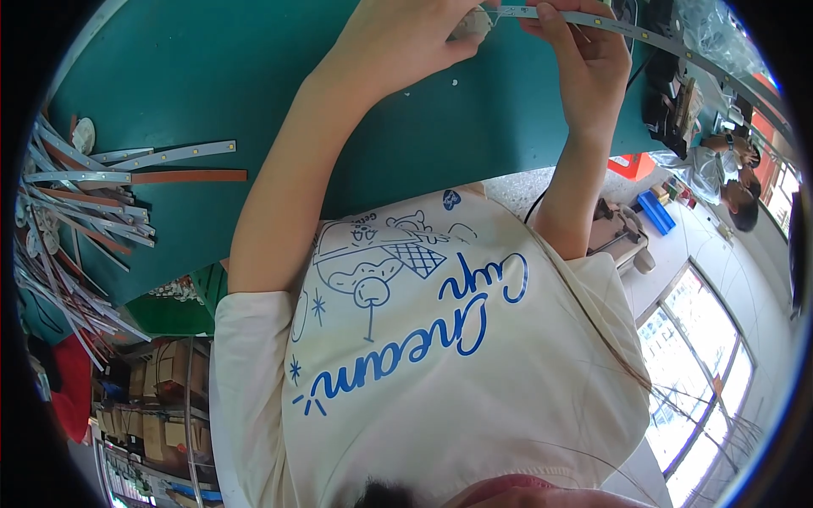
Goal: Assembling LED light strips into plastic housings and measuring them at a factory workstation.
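Top edge: right hand fingers pinch strip; left hand fingers curled round pale item, kind unclear. Strip pile on green surface, frame left.

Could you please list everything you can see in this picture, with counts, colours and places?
narrow light strip with yellow chips: one, white, top right
small roundish object: one, whitish, top centre
pile of narrow flexible strips: many, white and orange-brown, far left
flat tabletop: one, green, top
plastic crate: one, green, lower left
cardboard boxes: several, brown, lower left
clear plastic wrapping: amount unclear, colourless, top right
rectangular plastic bin: one, blue, right
printed shirt: one, white with blue, centre
left hand: one, bare, top centre, holding the roundish object
right hand: one, bare, top right, pinching the light strip
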### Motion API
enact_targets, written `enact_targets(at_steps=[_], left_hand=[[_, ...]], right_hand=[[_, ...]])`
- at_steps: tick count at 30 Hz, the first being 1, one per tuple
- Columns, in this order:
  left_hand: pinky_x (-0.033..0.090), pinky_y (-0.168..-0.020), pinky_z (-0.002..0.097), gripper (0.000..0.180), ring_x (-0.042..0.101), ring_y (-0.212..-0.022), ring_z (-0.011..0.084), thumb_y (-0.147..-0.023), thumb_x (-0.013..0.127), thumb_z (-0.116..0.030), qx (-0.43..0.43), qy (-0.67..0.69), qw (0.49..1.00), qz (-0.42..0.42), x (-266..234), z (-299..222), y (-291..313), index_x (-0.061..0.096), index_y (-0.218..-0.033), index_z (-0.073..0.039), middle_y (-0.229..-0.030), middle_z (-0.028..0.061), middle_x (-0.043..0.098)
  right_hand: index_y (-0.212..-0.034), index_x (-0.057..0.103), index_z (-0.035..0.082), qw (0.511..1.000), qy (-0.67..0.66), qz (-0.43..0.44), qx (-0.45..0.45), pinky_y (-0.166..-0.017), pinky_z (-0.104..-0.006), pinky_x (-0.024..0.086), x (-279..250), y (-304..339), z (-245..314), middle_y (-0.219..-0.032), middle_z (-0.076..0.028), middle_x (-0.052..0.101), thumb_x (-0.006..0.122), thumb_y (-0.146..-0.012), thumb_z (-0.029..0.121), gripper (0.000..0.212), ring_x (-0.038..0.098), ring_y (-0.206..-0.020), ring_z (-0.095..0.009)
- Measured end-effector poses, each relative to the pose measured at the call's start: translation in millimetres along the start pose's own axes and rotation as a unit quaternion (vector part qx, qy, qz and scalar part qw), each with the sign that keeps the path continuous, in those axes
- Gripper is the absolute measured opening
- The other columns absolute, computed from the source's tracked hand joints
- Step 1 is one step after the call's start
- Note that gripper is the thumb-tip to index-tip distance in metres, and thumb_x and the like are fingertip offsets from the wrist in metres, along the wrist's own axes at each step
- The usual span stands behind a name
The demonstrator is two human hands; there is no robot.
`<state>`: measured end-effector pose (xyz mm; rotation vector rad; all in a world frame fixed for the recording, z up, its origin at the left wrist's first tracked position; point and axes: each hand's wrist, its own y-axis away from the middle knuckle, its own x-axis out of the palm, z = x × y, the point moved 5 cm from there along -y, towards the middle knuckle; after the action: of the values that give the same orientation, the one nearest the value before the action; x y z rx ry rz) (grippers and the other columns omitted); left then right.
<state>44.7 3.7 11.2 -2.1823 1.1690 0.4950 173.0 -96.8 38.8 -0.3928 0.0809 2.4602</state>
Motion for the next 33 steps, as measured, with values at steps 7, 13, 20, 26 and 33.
enact_targets(at_steps=[7,13,20,26,33], left_hand=[[0.042,-0.073,0.0359,0.033,0.054,-0.078,0.0247,-0.071,0.075,-0.025,-0.055,-0.059,0.996,0.025,-6,-12,-8,0.053,-0.090,-0.009,-0.083,0.0080,0.052],[0.039,-0.073,0.0368,0.033,0.054,-0.080,0.0242,-0.071,0.074,-0.026,-0.008,0.035,0.998,0.045,-3,-7,-3,0.052,-0.089,-0.010,-0.082,0.0076,0.052],[0.039,-0.075,0.0363,0.021,0.053,-0.082,0.0237,-0.075,0.071,-0.021,0.058,0.073,0.995,-0.030,-3,-6,2,0.063,-0.091,-0.011,-0.086,0.0067,0.054],[0.045,-0.077,0.0365,0.019,0.055,-0.085,0.0241,-0.077,0.069,-0.019,0.012,0.007,1.000,-0.019,2,-9,0,0.066,-0.091,-0.007,-0.091,0.0083,0.056],[0.049,-0.078,0.0330,0.012,0.059,-0.087,0.0264,-0.081,0.065,-0.010,0.001,0.021,0.998,-0.056,4,-1,2,0.064,-0.091,-0.004,-0.096,0.0110,0.062]], right_hand=[[-0.097,0.054,0.000,0.998,0.043,-0.032,0.012,-0.067,-0.0225,0.053,5,11,8,-0.082,-0.006,0.061,0.060,-0.087,0.003,0.012,0.062,-0.071,-0.011],[-0.097,0.052,0.000,0.999,0.002,-0.044,-0.015,-0.066,-0.0228,0.053,3,8,8,-0.080,-0.005,0.060,0.059,-0.087,0.003,0.012,0.063,-0.070,-0.011],[-0.096,0.049,0.002,0.992,-0.088,-0.084,-0.016,-0.066,-0.0236,0.054,6,15,5,-0.079,-0.006,0.059,0.057,-0.090,0.007,0.011,0.064,-0.070,-0.012],[-0.095,0.047,0.003,0.939,-0.328,-0.082,-0.056,-0.063,-0.0223,0.054,11,16,-20,-0.077,-0.005,0.059,0.055,-0.090,0.008,0.011,0.063,-0.066,-0.011],[-0.093,0.046,0.003,0.989,-0.034,-0.139,0.035,-0.062,-0.0216,0.053,6,20,-17,-0.076,-0.005,0.057,0.055,-0.090,0.006,0.010,0.061,-0.064,-0.010]])
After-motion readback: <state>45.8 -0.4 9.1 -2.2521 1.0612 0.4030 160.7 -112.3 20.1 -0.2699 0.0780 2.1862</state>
